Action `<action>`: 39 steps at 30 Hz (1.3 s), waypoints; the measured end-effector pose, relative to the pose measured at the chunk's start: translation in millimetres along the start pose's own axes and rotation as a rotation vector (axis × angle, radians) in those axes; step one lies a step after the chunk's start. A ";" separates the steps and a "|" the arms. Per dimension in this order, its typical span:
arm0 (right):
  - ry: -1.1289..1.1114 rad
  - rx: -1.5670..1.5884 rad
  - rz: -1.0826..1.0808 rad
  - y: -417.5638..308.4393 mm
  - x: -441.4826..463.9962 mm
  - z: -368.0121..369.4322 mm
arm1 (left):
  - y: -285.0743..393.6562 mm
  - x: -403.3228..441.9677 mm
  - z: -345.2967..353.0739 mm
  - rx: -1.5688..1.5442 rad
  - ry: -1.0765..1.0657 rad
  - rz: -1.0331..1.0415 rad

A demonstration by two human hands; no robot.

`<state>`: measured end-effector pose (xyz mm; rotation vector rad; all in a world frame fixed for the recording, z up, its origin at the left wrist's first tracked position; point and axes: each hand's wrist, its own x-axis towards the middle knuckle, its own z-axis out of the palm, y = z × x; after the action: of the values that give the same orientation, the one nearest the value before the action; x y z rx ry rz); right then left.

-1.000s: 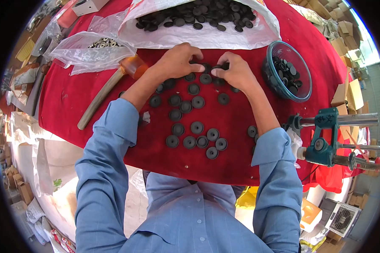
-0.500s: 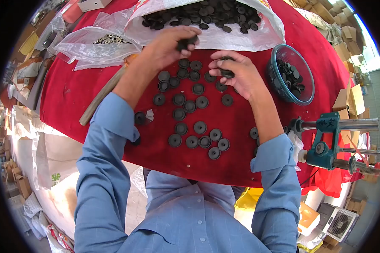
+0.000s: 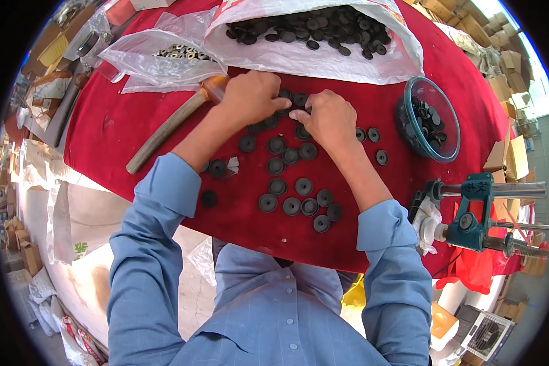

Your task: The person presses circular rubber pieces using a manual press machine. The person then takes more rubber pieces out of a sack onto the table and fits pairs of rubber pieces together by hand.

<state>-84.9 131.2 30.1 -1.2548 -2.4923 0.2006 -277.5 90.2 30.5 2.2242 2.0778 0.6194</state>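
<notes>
Both my hands are over the upper middle of the red cloth, among round black discs with raised rims. My left hand point(image 3: 253, 99) is closed, knuckles up, and its curled fingers mostly hide the black discs in it. Facing it, my right hand point(image 3: 332, 120) pinches black discs between thumb and fingers; only a dark edge shows. The two sets of fingertips are a short gap apart. Below the hands lie several loose discs point(image 3: 276, 145), face up with a small centre knob. Another group point(image 3: 304, 186) lies closer to my body.
A white sack point(image 3: 372, 72) spills black discs at the back. To its left is a clear plastic bag point(image 3: 143, 64) of metal rings. A wooden-handled hammer point(image 3: 168, 131) lies left. At right are a clear bowl point(image 3: 412, 137) of discs and a green hand press point(image 3: 470, 213).
My hands have come closer together and turned palms down, lower over the discs. The whole view has shifted slightly, so the table things appear further right and lower.
</notes>
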 end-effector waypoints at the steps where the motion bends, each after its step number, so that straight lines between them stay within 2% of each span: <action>1: 0.018 -0.027 -0.013 -1.9 -0.6 1.3 | 6.5 -1.3 -0.7 0.055 -0.076 -0.021; 4: 0.020 0.017 -0.007 -1.4 -0.9 5.5 | 5.6 -1.8 10.9 0.055 -0.065 -0.019; 7: 0.011 0.121 -0.027 1.9 -1.0 4.7 | 5.0 -0.2 8.7 -0.101 -0.078 -0.025; 10: -0.022 0.219 -0.054 2.5 -0.8 5.9 | 0.2 5.6 6.9 -0.178 -0.215 0.007; 13: -0.097 0.380 -0.023 5.6 1.4 3.8 | -0.6 5.8 1.1 -0.243 -0.223 -0.044; 16: -0.135 0.504 0.142 12.0 5.1 -9.8 | -3.8 8.2 0.6 -0.337 -0.278 -0.037; 19: -0.263 0.732 0.218 19.5 2.2 -26.9 | -4.7 10.9 -1.5 -0.368 -0.295 -0.015; 20: -0.307 0.789 0.240 19.3 -0.7 -35.0 | -4.0 13.2 -2.1 -0.340 -0.242 -0.037; 23: -0.272 0.695 -0.006 30.0 -11.6 -24.4 | -2.6 17.9 0.8 -0.229 -0.148 -0.058; 26: -0.245 0.500 -0.111 25.2 -24.0 -13.6 | -8.5 17.6 24.0 -0.155 -0.140 0.010; 29: -0.317 0.382 -0.090 14.6 -29.0 -17.1 | 4.2 16.9 11.0 -0.121 -0.200 -0.096; 32: -0.339 0.299 -0.065 6.7 -34.0 -19.0 | -5.4 12.0 17.4 -0.259 -0.082 0.000; 39: -0.280 0.266 -0.107 4.7 -41.4 -13.6 | 20.5 -17.1 0.9 -0.413 -0.126 0.049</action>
<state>-53.6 100.5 31.6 -1.0419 -2.6422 0.6993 -258.1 71.7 31.2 2.0231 1.6596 0.8027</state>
